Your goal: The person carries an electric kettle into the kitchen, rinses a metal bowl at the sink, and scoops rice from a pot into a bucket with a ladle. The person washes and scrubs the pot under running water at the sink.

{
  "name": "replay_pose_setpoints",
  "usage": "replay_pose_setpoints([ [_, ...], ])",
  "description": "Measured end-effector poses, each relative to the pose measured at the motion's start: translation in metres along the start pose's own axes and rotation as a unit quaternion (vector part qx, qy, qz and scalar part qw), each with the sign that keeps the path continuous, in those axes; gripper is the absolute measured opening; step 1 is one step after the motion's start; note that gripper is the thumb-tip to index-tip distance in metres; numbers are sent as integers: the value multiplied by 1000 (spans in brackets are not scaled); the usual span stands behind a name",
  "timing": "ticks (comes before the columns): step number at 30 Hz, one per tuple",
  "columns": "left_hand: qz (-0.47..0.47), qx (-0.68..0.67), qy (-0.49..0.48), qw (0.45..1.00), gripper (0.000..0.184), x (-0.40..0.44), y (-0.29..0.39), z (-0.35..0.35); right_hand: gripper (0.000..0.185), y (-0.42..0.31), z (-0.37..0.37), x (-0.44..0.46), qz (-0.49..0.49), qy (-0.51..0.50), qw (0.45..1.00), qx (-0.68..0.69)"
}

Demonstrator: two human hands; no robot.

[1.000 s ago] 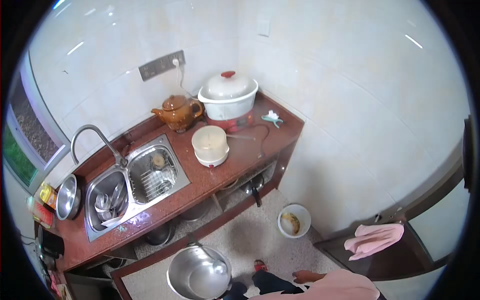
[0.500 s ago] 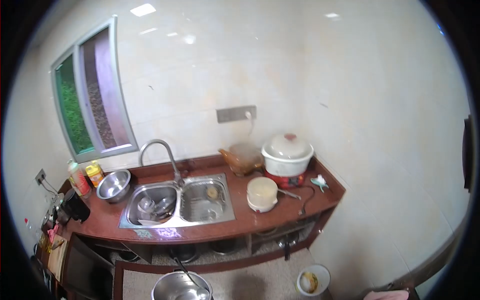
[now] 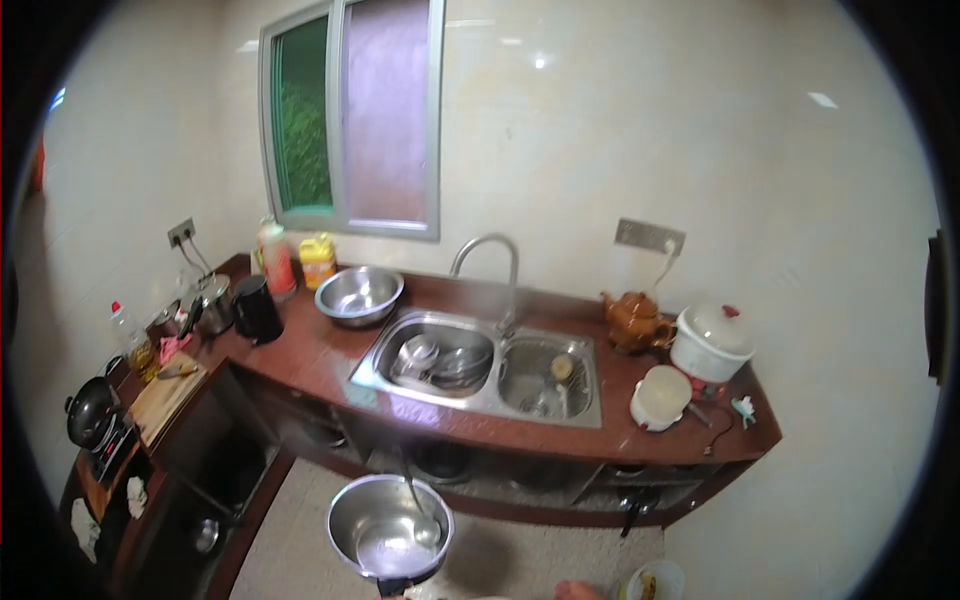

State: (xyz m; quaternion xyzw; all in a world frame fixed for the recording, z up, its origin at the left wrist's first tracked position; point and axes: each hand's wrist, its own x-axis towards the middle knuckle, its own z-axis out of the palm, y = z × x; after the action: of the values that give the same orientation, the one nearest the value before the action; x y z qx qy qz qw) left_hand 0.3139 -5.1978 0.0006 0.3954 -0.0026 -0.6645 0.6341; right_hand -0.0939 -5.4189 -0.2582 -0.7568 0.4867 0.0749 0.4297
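Steel pot [image 3: 368, 525] was out front of the desk [image 3: 300, 362], ladle [image 3: 426, 530] inside, left hand [image 3: 399, 596] barely peeking by the pot handle [image 3: 394, 583]. Right hand [image 3: 577, 591] was near the bucket [image 3: 673, 580], couldn't tell either one's grip tbh.

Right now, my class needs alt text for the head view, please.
A steel pot with a ladle inside occupies the foreground, the right hand apart from it. Behind, a reddish counter bears a double sink and brown teapot.
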Motion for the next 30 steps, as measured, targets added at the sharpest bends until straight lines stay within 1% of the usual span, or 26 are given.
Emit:
replay_pose_setpoints([
  [1,4,10,41,999,28,-2,11,3,40,0,18,9,-12,-10,1000,-21],
  [2,3,16,33,999,27,-4,23,-7,40,-1,28,16,-25,-20,999,-36],
  [3,1,23,25,999,26,-1,33,-20,40,-39,13,5,15,-68,998,-6],
  [4,-19,-110,-78,991,41,30,34,-69,40,-68,0,-4,7,-105,993,55],
  [5,-44,-135,-84,986,38,34,49,-76,40,-35,27,18,-36,-125,991,-9],
  [6,-51,-104,-60,991,20,33,57,-81,37,3,52,27,-146,-114,973,139],
  [7,-50,-94,-65,992,32,34,64,-93,30,2,56,25,-59,-120,983,123],
  [8,-54,-189,-103,975,17,36,69,-102,27,27,72,36,-49,-142,986,69],
  [9,-1,-174,-37,984,19,32,88,-77,29,-14,48,12,3,-85,990,115],
  [10,21,-191,-38,981,47,37,95,-82,36,6,62,14,-26,-44,984,173],
  [11,41,-158,-34,986,47,40,108,-78,38,-36,36,6,108,-48,988,101],
  [12,60,-122,-35,990,47,46,123,-71,38,-32,36,8,94,-39,987,124],
  [15,89,-144,-25,985,48,72,157,-50,34,-20,32,30,43,-7,988,146],
  [16,100,-152,-30,983,50,85,164,-52,29,-27,22,43,51,2,991,126],
  [17,114,-160,-36,980,52,98,171,-53,25,-54,-2,54,57,12,993,105],
  [18,121,-156,-52,979,55,110,183,-40,20,-77,-24,66,61,20,994,83],
  [21,151,-154,-46,975,56,149,210,-14,16,-115,-75,120,27,53,989,138],
  [22,149,-153,-47,976,56,161,220,-4,15,-139,-100,136,13,53,990,129],
  [24,157,-156,-45,974,57,179,236,13,13,-182,-151,168,-24,49,993,103],
  [27,170,-140,-42,975,58,204,254,38,11,-190,-179,222,-155,97,982,43],
  [28,171,-119,-37,977,58,213,259,42,10,-214,-201,228,-174,87,980,51],
  [29,174,-98,-7,980,57,219,265,52,8,-229,-214,237,-188,76,977,59],
  [30,171,-89,3,981,56,226,270,57,8,-241,-224,246,-202,66,975,68],
])
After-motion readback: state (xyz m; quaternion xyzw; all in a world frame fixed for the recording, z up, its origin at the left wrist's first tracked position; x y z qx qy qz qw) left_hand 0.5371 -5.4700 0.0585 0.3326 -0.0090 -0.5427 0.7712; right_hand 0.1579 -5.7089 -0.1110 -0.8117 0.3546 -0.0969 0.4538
